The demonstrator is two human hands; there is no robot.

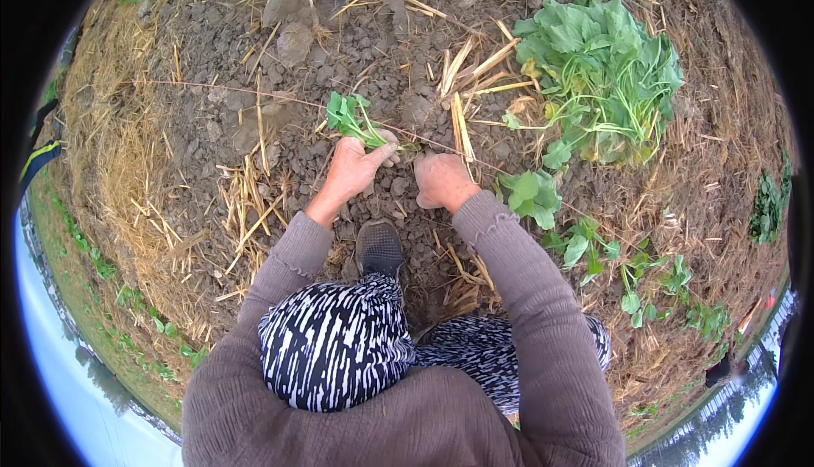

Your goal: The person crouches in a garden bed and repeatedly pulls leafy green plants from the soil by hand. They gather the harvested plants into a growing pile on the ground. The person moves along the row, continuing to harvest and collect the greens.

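My left hand (pixel 357 165) pinches a leafy green seedling (pixel 346 115) by its stems, with the leaves pointing up and to the left. The lower stem end lies at the fingertips, just above the cloddy soil (pixel 399 187). Close by on the right, my right hand (pixel 442 179) is curled with its knuckles up, low against the soil. Its fingertips are hidden, so I cannot tell whether anything is in them. A thin reddish string (pixel 273 93) stretches across the ground and passes right by both hands.
A heap of pulled seedlings (pixel 598 79) lies at upper right. Single seedlings (pixel 528 196) line the string towards the lower right. Dry straw stalks (pixel 467 72) litter the soil. My shoe (pixel 379 247) rests just below my hands. Another leafy bunch (pixel 766 206) is at the far right.
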